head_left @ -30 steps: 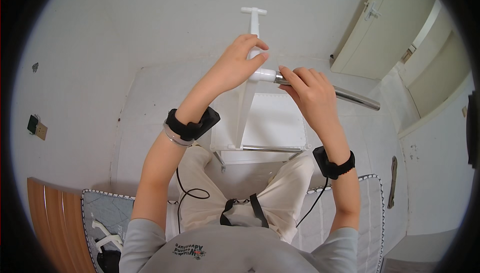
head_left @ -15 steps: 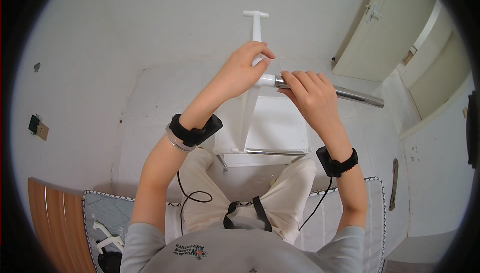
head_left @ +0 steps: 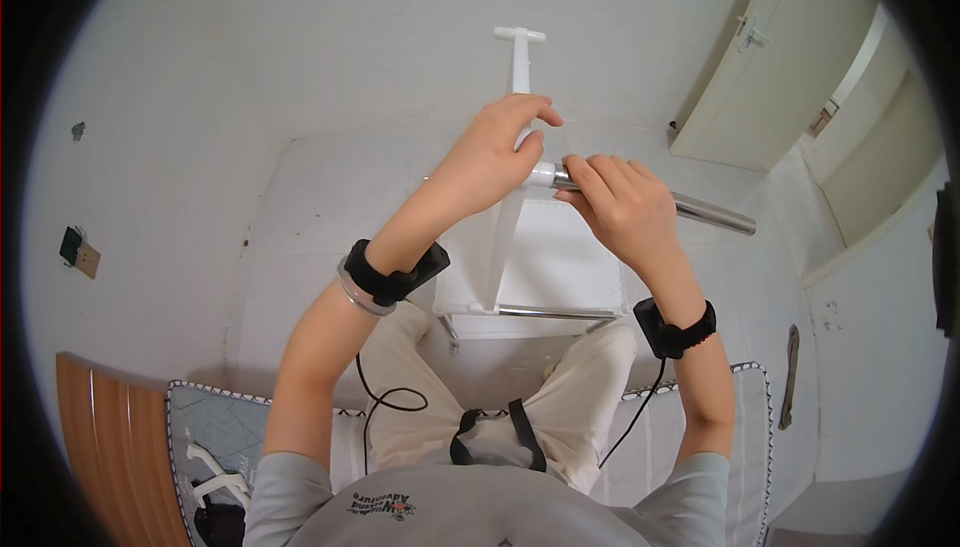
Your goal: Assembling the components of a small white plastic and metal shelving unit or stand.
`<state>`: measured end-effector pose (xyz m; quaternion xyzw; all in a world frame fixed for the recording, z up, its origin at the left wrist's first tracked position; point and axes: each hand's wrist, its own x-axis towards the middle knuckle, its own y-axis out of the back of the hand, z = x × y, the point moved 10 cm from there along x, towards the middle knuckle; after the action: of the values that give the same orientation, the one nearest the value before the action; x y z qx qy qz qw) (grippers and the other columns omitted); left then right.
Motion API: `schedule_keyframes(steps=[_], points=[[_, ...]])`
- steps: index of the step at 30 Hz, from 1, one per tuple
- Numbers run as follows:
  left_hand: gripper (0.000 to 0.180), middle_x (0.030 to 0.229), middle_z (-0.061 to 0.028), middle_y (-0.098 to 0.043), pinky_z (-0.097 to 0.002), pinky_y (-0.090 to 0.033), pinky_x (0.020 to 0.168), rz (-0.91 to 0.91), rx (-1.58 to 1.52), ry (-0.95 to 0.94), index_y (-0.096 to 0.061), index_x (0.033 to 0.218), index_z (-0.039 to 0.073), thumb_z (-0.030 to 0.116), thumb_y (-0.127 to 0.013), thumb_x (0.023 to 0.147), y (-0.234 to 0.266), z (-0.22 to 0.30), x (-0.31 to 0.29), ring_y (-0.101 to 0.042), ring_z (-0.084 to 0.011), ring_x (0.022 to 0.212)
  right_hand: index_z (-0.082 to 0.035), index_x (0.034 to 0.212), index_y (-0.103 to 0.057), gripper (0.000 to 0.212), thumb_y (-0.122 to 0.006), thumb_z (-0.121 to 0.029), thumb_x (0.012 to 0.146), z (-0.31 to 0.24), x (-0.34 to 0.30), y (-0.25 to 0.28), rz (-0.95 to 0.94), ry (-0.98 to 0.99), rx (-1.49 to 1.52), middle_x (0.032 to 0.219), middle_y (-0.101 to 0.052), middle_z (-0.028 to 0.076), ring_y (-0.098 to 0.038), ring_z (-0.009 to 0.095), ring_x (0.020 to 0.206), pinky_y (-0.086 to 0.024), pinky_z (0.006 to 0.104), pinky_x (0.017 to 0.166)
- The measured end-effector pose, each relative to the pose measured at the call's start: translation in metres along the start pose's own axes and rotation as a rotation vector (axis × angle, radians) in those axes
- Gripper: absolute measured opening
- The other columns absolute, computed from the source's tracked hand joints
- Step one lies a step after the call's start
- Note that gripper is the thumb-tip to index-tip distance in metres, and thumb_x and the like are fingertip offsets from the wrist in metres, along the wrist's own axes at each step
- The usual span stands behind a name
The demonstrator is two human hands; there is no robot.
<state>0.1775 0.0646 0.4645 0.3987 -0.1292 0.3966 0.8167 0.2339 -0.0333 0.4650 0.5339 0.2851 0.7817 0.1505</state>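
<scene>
Over a white shelf rack (head_left: 560, 267), my left hand (head_left: 495, 157) is wrapped around an upright white plastic side frame (head_left: 521, 69), with its thumb and forefinger curled near the middle joint. A short white peg (head_left: 543, 175) juts right from that joint. My right hand (head_left: 630, 212) grips a chrome tube (head_left: 715, 213), whose left end meets the peg; how far it sits over the peg cannot be made out. The tube's free end slants down to the right. Across the rack's near side runs another chrome bar (head_left: 560, 314).
My legs are on either side of the rack's near edge. A striped mat (head_left: 690, 427) lies under me, with white plastic parts (head_left: 215, 472) on its left. Wooden slats (head_left: 115, 437) stand at the lower left. A door (head_left: 770, 67) is at the far right.
The chrome tube's free end has swung slightly down toward me, and my right hand tilted with it. Both hands keep their hold. The whole view has shifted a little.
</scene>
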Motion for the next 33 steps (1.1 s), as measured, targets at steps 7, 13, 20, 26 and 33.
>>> schedule_keyframes(steps=[7,13,20,26,33], points=[[0.021,0.118,-0.0089,-0.053,-0.0269,-0.041,0.066,0.009,0.03,-0.016,-0.055,0.101,0.005,0.007,-0.043,0.084,0.0,-0.001,0.002,-0.052,-0.0181,0.093,-0.009,0.083,-0.054,0.022,-0.063,-0.028,0.077,0.01,0.004,-0.007,-0.089,-0.088,0.194,0.061,-0.049,0.003,-0.051,0.02,0.05,-0.04,0.0308,0.046],[0.021,0.116,-0.0089,-0.054,-0.0269,-0.041,0.067,0.005,0.035,-0.036,-0.055,0.1,0.005,0.006,-0.041,0.084,-0.002,0.0,0.002,-0.052,-0.0183,0.093,-0.008,0.082,-0.054,0.023,-0.061,-0.029,0.079,0.005,0.009,-0.005,-0.186,-0.071,0.196,0.059,-0.051,0.005,-0.052,0.023,0.05,-0.04,0.0329,0.045],[0.021,0.116,-0.0091,-0.054,-0.0271,-0.043,0.07,-0.012,0.024,-0.022,-0.056,0.099,0.004,0.006,-0.042,0.084,-0.004,0.001,0.004,-0.052,-0.0192,0.099,-0.008,0.08,-0.055,0.021,-0.061,-0.028,0.079,0.014,0.011,-0.01,-0.207,-0.122,0.291,0.059,-0.052,0.005,-0.052,0.025,0.05,-0.04,0.0334,0.044],[0.021,0.116,-0.0074,-0.053,-0.0285,-0.043,0.077,0.027,-0.188,0.115,-0.056,0.102,0.006,0.014,-0.048,0.086,0.001,-0.017,0.004,-0.051,-0.0174,0.1,-0.008,0.079,-0.056,0.021,-0.062,-0.027,0.079,0.014,0.008,-0.01,-0.128,-0.148,0.269,0.06,-0.052,0.004,-0.052,0.023,0.049,-0.039,0.032,0.044],[0.035,0.111,-0.0133,-0.053,-0.0323,-0.044,0.08,0.069,-0.184,0.209,-0.053,0.107,0.001,0.027,-0.055,0.084,0.025,-0.059,0.027,-0.052,-0.0228,0.102,-0.01,0.088,-0.057,0.022,-0.065,-0.028,0.076,0.008,0.004,-0.001,-0.081,-0.116,0.133,0.059,-0.046,0.0,-0.046,0.017,0.049,-0.034,0.0282,0.047]])
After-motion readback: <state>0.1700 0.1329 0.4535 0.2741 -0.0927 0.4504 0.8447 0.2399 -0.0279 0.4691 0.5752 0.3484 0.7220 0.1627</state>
